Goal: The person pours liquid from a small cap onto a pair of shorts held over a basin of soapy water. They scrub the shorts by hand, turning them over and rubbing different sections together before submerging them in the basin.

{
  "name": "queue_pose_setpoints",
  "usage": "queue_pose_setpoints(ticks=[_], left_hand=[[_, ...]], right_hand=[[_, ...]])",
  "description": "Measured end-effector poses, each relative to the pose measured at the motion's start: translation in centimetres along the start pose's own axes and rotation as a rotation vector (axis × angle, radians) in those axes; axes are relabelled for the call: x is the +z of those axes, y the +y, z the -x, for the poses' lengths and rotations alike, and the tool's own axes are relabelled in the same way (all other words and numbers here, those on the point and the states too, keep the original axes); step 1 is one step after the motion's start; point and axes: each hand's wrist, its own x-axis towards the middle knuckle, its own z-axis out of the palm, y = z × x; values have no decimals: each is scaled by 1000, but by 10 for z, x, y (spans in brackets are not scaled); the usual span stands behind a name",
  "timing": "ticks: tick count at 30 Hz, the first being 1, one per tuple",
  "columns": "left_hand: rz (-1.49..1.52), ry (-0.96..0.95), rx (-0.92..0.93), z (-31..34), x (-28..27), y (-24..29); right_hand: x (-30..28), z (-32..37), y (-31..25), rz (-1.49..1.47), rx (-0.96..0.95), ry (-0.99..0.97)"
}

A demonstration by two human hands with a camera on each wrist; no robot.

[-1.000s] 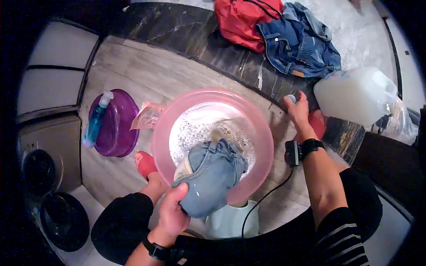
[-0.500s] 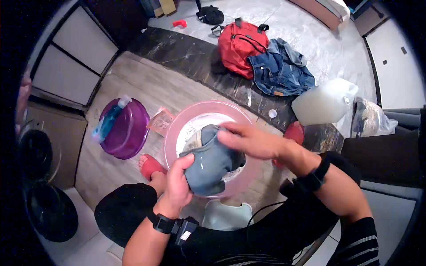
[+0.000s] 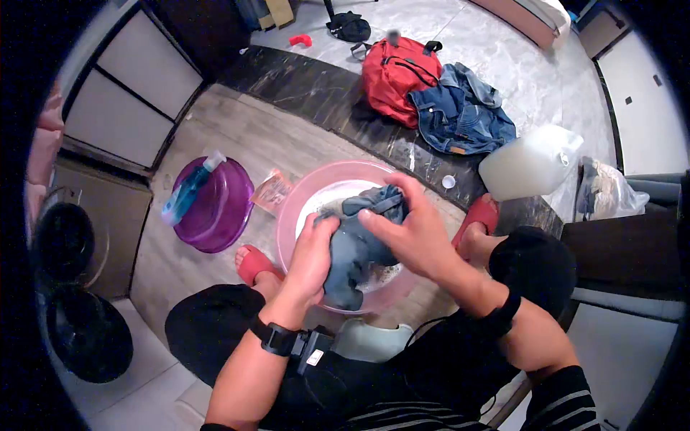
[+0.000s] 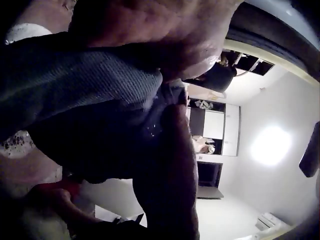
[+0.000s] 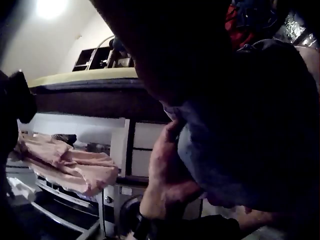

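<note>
Both hands hold a wet blue denim garment [image 3: 351, 255] over a pink basin [image 3: 327, 171] of sudsy water. My left hand [image 3: 310, 260] grips its left side, thumb on top. My right hand [image 3: 422, 233] has its thumb on the bunched upper right part and its fingers around the far side. In the left wrist view, ribbed denim [image 4: 100, 82] spans the space between the hands. Dark cloth [image 5: 240, 130] fills much of the right wrist view, with the left hand [image 5: 167, 170] against its edge.
Left of the basin are a printed packet [image 3: 272, 192] and a purple basin [image 3: 233, 226] with a blue bottle [image 3: 190, 190]. A white cap [image 3: 448, 182], a cloudy jug [image 3: 528, 165], denim clothing [image 3: 467, 118] and a red bag [image 3: 399, 79] are on the raised ledge and floor beyond.
My right hand has come from the white cap, left on the dark ledge, to the denim garment and now grips it. The left hand has kept hold, and the cloth is more bunched.
</note>
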Motion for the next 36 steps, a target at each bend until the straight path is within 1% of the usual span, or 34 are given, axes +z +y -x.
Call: queue_pose_setpoints(ticks=[1, 2, 5, 6, 7, 8, 9, 10, 13, 14, 17, 18, 19, 21, 23, 24, 25, 27, 28, 30, 31, 33, 35, 36], left_hand=[[-12, 28, 23, -3, 5, 7], [173, 9, -89, 2, 12, 13], [192, 126, -9, -5, 21, 15], [67, 163, 40, -3, 27, 20], [-260, 271, 179, -1, 29, 13], [-400, 234, 286, 2, 33, 8], [-537, 192, 399, 5, 37, 7], [-524, 191, 447, -1, 37, 6], [-607, 268, 229, -16, 26, 32], [-536, 239, 231, -29, 14, 29], [-1083, 164, 327, -33, 13, 20], [-779, 166, 414, -22, 22, 12], [-766, 146, 533, -10, 33, 15], [-625, 239, 568, -13, 33, 9], [-320, 117, 168, -30, 8, 14], [-192, 85, 101, -27, 11, 27], [-209, 117, 30, -27, 11, 27], [-788, 195, 171, -21, 17, 19], [-852, 214, 436, -1, 38, 20], [-838, 231, 458, 18, 57, 28], [-882, 171, 316, 2, 39, 27], [-1050, 108, 277, -21, 21, 25], [-1090, 106, 343, -24, 17, 19], [-1049, 129, 419, -14, 23, 13]], right_hand=[[5, 0, -9, -15, -38, 10], [4, 2, -20, 89, -62, -33], [21, 1, -25, 164, 59, -145], [23, -2, -24, 200, 109, -188], [25, -12, -14, 226, 177, -184], [29, -25, 3, 252, 251, -182], [29, -33, 6, 278, 322, -178], [32, -32, 6, 323, 315, -145], [36, -21, -7, 67, 287, -74], [35, -13, -16, 152, 194, -116], [35, -12, -14, 182, 243, -106], [34, -19, -9, 212, 321, -85], [33, -23, -6, 215, 289, -81], [31, -26, -3, 223, 221, -81], [29, -15, -29, 273, 198, -194], [28, -9, -37, 263, 210, -295], [27, -5, -41, 251, 221, -394], [29, -18, -22, 209, 276, -236], [27, -23, -19, 189, 305, -156], [21, -22, -26, 171, 291, -164], [18, -20, -31, 162, 285, -174], [23, -12, -37, 219, 280, -233], [22, -13, -37, 237, 279, -274], [23, -12, -33, 214, 289, -236]])
